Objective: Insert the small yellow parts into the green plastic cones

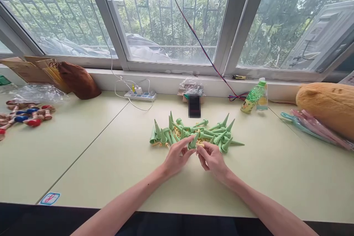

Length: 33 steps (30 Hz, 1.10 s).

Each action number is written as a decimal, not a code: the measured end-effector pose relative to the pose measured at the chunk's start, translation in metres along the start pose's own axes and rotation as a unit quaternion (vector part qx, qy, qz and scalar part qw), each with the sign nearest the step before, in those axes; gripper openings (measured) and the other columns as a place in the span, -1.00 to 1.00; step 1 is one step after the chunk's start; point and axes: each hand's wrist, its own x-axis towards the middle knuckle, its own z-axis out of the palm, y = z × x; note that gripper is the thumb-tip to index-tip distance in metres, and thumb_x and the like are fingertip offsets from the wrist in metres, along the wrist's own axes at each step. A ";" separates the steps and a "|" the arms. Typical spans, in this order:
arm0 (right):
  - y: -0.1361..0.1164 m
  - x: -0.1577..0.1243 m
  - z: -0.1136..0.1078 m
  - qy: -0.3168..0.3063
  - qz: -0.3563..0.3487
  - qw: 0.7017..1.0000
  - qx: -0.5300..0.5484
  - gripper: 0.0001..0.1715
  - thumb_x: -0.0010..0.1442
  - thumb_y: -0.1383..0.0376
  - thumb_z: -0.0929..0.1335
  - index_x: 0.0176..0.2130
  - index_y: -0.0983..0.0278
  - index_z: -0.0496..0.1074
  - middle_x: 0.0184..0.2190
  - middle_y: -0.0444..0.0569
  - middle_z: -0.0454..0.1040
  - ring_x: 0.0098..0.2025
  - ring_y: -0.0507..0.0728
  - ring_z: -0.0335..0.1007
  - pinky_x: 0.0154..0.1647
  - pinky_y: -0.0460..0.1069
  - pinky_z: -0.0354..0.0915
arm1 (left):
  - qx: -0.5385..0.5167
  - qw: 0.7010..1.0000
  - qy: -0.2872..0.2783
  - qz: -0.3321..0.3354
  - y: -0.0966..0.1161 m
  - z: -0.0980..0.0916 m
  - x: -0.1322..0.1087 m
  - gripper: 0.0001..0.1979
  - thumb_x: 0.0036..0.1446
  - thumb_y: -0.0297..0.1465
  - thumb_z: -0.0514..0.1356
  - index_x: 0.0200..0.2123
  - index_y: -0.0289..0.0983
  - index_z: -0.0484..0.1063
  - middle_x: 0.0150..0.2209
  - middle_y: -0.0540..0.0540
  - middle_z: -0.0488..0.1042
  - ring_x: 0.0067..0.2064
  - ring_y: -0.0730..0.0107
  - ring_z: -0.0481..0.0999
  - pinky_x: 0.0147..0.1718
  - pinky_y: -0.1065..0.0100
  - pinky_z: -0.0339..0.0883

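Note:
A heap of green cone-shaped plastic pieces (212,131) with small yellow parts lies on the pale green table (110,155) in front of me. My left hand (175,157) pinches one green cone (194,141) just in front of the heap. My right hand (212,158) is closed beside it, its fingertips on a small yellow piece (201,145) at the cone's base. Both hands meet at the heap's near edge.
A white power strip (140,95) with cables, a dark phone (194,106) and a green bottle (253,97) stand by the window sill. Red and blue wooden toys (26,115) lie far left, a brown pouch (79,80) behind them. An orange plush (329,107) sits at right.

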 end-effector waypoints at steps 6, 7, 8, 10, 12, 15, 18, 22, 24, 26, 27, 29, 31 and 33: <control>-0.004 0.003 0.001 0.016 0.010 0.999 0.043 -0.55 0.31 0.00 0.33 -0.44 0.27 0.29 -0.71 -0.29 0.22 -0.80 -0.09 0.08 -0.79 -0.14 -0.02 | -0.014 1.000 -0.003 -0.027 0.005 0.001 0.003 -0.62 0.29 -0.31 0.18 0.15 -0.19 0.33 -0.05 -0.16 0.47 -0.54 0.67 0.36 -0.57 0.53 0.36; -0.004 0.003 0.001 0.024 0.005 0.999 0.045 -0.55 0.30 0.00 0.34 -0.45 0.26 0.28 -0.70 -0.28 0.22 -0.79 -0.08 0.10 -0.79 -0.14 -0.01 | -0.020 0.999 -0.001 -0.036 0.007 0.001 0.003 -0.63 0.29 -0.30 0.18 0.15 -0.19 0.32 -0.02 -0.17 0.44 -0.54 0.68 0.36 -0.57 0.53 0.36; -0.004 0.004 0.000 0.031 -0.001 0.998 0.045 -0.55 0.29 -0.01 0.34 -0.44 0.26 0.28 -0.69 -0.28 0.21 -0.78 -0.08 0.09 -0.80 -0.14 0.01 | -0.028 0.999 0.002 -0.046 0.009 0.001 0.004 -0.63 0.30 -0.29 0.16 0.14 -0.20 0.30 0.01 -0.19 0.42 -0.54 0.68 0.36 -0.57 0.53 0.36; -0.004 0.004 -0.002 0.042 -0.012 0.998 0.033 -0.57 0.30 0.00 0.34 -0.43 0.25 0.29 -0.68 -0.27 0.22 -0.77 -0.07 0.09 -0.79 -0.13 0.04 | -0.046 0.996 0.011 -0.074 0.012 -0.001 0.006 -0.67 0.34 -0.25 0.10 0.12 -0.21 0.28 0.04 -0.21 0.38 -0.54 0.69 0.37 -0.59 0.53 0.33; -0.003 0.005 -0.004 0.049 -0.031 0.998 0.007 -0.57 0.32 0.02 0.31 -0.42 0.25 0.28 -0.68 -0.27 0.22 -0.77 -0.07 0.10 -0.77 -0.13 0.04 | -0.062 0.992 0.036 -0.107 0.014 -0.002 0.007 -0.70 0.37 -0.20 0.04 0.05 -0.24 0.29 -0.06 -0.16 0.39 -0.57 0.69 0.33 -0.64 0.55 0.25; 0.001 0.003 -0.005 0.046 -0.061 0.996 -0.054 -0.60 0.36 0.07 0.28 -0.42 0.24 0.27 -0.68 -0.26 0.22 -0.74 -0.06 0.11 -0.71 -0.11 0.05 | -0.091 0.984 0.059 -0.143 0.014 -0.004 0.009 -0.66 0.37 -0.12 0.00 -0.08 -0.28 0.30 -0.36 0.00 0.36 -0.64 0.67 0.24 -0.68 0.55 0.12; 0.003 0.001 -0.006 0.028 -0.111 0.984 -0.138 -0.63 0.38 0.15 0.26 -0.44 0.24 0.27 -0.69 -0.25 0.22 -0.70 -0.04 0.11 -0.63 -0.10 0.08 | -0.131 0.977 0.031 -0.164 0.015 -0.003 0.009 -0.64 0.35 -0.08 0.01 -0.11 -0.28 0.29 -0.53 0.11 0.24 -0.65 0.62 0.20 -0.67 0.54 0.10; 0.003 -0.002 -0.005 0.012 -0.145 0.969 -0.199 -0.65 0.38 0.21 0.24 -0.44 0.24 0.29 -0.69 -0.24 0.24 -0.67 -0.04 0.10 -0.56 -0.08 0.10 | -0.167 0.971 -0.006 -0.172 0.016 -0.003 0.008 -0.63 0.34 -0.07 0.02 -0.06 -0.25 0.29 -0.52 0.11 0.22 -0.62 0.59 0.20 -0.65 0.52 0.14; 0.002 -0.002 -0.005 0.012 -0.140 0.970 -0.198 -0.66 0.38 0.21 0.24 -0.43 0.24 0.29 -0.69 -0.24 0.24 -0.67 -0.04 0.09 -0.57 -0.08 0.09 | -0.159 0.972 -0.015 -0.172 0.015 -0.005 0.007 -0.63 0.35 -0.07 0.01 -0.04 -0.25 0.30 -0.53 0.12 0.19 -0.62 0.58 0.21 -0.64 0.51 0.15; 0.003 -0.002 -0.003 0.014 -0.128 0.974 -0.187 -0.65 0.38 0.19 0.24 -0.44 0.24 0.29 -0.69 -0.24 0.24 -0.68 -0.04 0.09 -0.57 -0.08 0.09 | -0.146 0.974 -0.024 -0.173 0.014 -0.006 0.007 -0.62 0.36 -0.09 0.00 -0.02 -0.26 0.31 -0.54 0.12 0.15 -0.61 0.57 0.22 -0.63 0.51 0.16; 0.003 -0.002 -0.003 0.014 -0.119 0.977 -0.177 -0.64 0.38 0.17 0.25 -0.43 0.24 0.29 -0.69 -0.25 0.24 -0.69 -0.04 0.10 -0.58 -0.08 0.09 | -0.141 0.975 -0.028 -0.172 0.014 -0.007 0.006 -0.62 0.36 -0.09 -0.01 -0.01 -0.26 0.32 -0.54 0.12 0.15 -0.61 0.57 0.23 -0.63 0.51 0.16; 0.003 -0.002 -0.002 0.015 -0.098 0.983 -0.152 -0.63 0.38 0.13 0.25 -0.43 0.24 0.28 -0.70 -0.25 0.24 -0.70 -0.05 0.11 -0.62 -0.09 0.08 | -0.132 0.977 -0.033 -0.165 0.013 -0.008 0.006 -0.60 0.36 -0.10 0.00 0.02 -0.27 0.33 -0.50 0.09 0.18 -0.61 0.58 0.25 -0.64 0.51 0.16; 0.003 -0.002 -0.001 0.016 -0.073 0.990 -0.120 -0.62 0.37 0.09 0.26 -0.42 0.24 0.27 -0.70 -0.27 0.23 -0.73 -0.05 0.11 -0.66 -0.10 0.07 | -0.123 0.980 -0.032 -0.153 0.012 -0.008 0.006 -0.60 0.35 -0.11 0.02 0.04 -0.27 0.33 -0.42 0.05 0.23 -0.61 0.61 0.25 -0.65 0.52 0.13; 0.002 -0.002 0.000 0.013 -0.053 0.995 -0.084 -0.59 0.35 0.05 0.28 -0.42 0.24 0.27 -0.70 -0.27 0.22 -0.74 -0.06 0.11 -0.69 -0.12 0.06 | -0.114 0.983 -0.027 -0.140 0.011 -0.008 0.006 -0.62 0.35 -0.13 0.03 0.05 -0.27 0.34 -0.34 0.01 0.27 -0.61 0.65 0.25 -0.67 0.53 0.10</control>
